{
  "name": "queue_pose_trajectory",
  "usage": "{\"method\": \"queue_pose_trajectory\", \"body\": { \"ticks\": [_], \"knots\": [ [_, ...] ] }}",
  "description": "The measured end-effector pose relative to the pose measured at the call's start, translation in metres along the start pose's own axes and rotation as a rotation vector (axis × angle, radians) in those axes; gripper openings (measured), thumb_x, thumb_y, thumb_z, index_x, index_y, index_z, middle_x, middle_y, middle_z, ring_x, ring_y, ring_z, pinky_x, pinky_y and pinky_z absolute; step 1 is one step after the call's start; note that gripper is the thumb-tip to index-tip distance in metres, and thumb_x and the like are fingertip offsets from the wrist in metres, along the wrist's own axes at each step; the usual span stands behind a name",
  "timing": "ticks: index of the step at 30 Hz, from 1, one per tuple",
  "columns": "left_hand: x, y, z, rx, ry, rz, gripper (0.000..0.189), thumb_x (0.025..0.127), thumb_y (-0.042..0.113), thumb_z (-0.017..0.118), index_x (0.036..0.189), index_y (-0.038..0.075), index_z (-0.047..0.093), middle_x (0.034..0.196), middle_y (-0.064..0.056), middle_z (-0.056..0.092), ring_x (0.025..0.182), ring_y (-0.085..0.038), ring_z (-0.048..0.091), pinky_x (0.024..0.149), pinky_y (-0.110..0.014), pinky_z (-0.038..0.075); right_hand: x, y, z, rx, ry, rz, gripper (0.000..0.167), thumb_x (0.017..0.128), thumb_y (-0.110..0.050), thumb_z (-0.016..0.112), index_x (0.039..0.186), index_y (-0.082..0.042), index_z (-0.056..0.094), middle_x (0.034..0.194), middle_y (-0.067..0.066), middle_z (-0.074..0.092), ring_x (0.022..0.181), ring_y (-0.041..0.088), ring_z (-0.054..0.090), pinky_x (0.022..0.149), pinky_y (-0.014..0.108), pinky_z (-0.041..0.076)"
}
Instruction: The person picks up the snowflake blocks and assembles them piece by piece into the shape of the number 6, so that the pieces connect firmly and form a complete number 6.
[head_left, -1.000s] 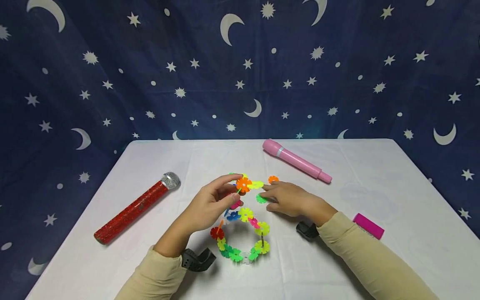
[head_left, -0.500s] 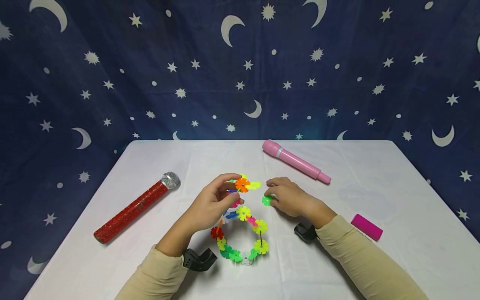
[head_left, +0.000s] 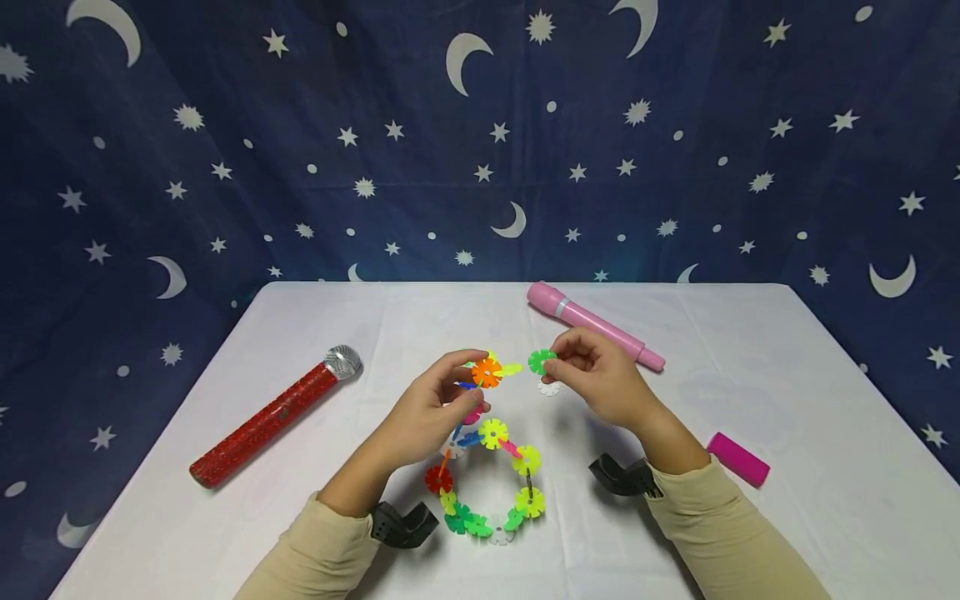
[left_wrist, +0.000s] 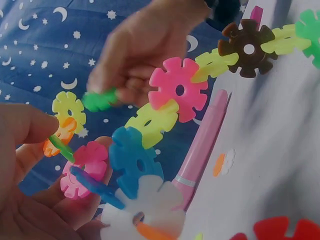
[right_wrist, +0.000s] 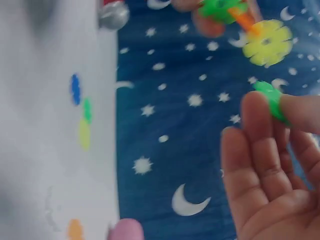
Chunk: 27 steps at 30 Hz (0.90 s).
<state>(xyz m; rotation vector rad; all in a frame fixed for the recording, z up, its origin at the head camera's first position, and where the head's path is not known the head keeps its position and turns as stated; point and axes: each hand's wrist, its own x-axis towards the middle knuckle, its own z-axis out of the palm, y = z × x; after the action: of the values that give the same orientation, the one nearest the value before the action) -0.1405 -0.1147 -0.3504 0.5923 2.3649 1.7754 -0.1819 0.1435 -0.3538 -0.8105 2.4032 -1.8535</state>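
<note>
My left hand (head_left: 427, 412) pinches a chain of flower-shaped snap discs near its orange disc (head_left: 486, 373). A yellow disc (left_wrist: 68, 111) is slotted on at that end. The rest of the chain hangs in a loop of many colours, with a red disc (head_left: 438, 479) on its left side and a brown disc (left_wrist: 248, 48) in the left wrist view. My right hand (head_left: 607, 379) pinches a single green disc (head_left: 540, 362) between thumb and forefinger, a short gap right of the yellow end disc. In the right wrist view this green disc (right_wrist: 271, 100) appears edge-on.
A red microphone (head_left: 270, 417) with a silver head lies left on the white table (head_left: 637, 550). At the back is a pink microphone (head_left: 596, 325); a magenta block (head_left: 738, 460) lies right. Loose discs include a white disc (head_left: 549, 388) below my right fingers and a blue disc (right_wrist: 75, 89).
My right hand has picked the green disc up off the table and raised it toward the chain's end. The left hand keeps its hold on the chain, nearly still.
</note>
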Motion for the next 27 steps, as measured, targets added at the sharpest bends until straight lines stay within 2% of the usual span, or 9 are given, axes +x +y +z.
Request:
{"method": "queue_pose_trajectory", "body": {
  "ticks": [3,6,17,21,27],
  "knots": [
    [-0.001,0.000,0.001,-0.003,-0.011,0.004,0.045,0.098,0.006,0.056,0.142,0.012,0.049,0.120,-0.018,0.060,0.095,-0.023,0.068,0.084,-0.036,0.055,-0.003,-0.011,0.000,0.125,0.026,-0.074,0.008,0.091,0.013,0.061,0.098,0.011,0.057,0.090,0.013,0.064,0.075,0.022,0.070,0.075,0.032,0.058],
    [-0.002,0.001,0.002,0.002,-0.014,0.013,0.044,0.097,0.005,0.055,0.141,0.012,0.049,0.123,-0.018,0.058,0.097,-0.022,0.067,0.084,-0.037,0.054,-0.006,-0.016,0.001,0.169,0.006,-0.092,0.008,0.091,0.015,0.059,0.098,0.013,0.056,0.090,0.011,0.064,0.074,0.017,0.070,0.074,0.031,0.058],
    [-0.003,0.007,0.004,-0.011,-0.008,0.004,0.043,0.098,0.009,0.059,0.139,0.015,0.052,0.123,-0.015,0.058,0.096,-0.020,0.068,0.084,-0.038,0.055,-0.009,-0.016,0.005,0.261,-0.008,-0.102,0.009,0.090,0.018,0.055,0.099,0.017,0.052,0.090,0.019,0.057,0.074,0.019,0.072,0.071,0.041,0.059],
    [-0.003,0.008,0.005,-0.013,-0.008,0.007,0.043,0.097,0.009,0.060,0.139,0.015,0.053,0.122,-0.014,0.059,0.096,-0.020,0.068,0.083,-0.036,0.055,-0.009,-0.016,0.008,0.261,-0.014,-0.104,0.010,0.090,0.019,0.053,0.099,0.016,0.050,0.089,0.018,0.056,0.075,0.019,0.072,0.071,0.040,0.059],
    [-0.002,0.005,0.010,-0.038,0.035,0.022,0.037,0.099,0.010,0.061,0.136,0.009,0.055,0.112,-0.016,0.066,0.096,-0.029,0.069,0.084,-0.036,0.056,-0.010,-0.015,0.011,0.246,-0.002,-0.095,0.010,0.090,0.018,0.055,0.099,0.016,0.050,0.088,0.021,0.055,0.075,0.019,0.072,0.072,0.039,0.059]
  ]
}}
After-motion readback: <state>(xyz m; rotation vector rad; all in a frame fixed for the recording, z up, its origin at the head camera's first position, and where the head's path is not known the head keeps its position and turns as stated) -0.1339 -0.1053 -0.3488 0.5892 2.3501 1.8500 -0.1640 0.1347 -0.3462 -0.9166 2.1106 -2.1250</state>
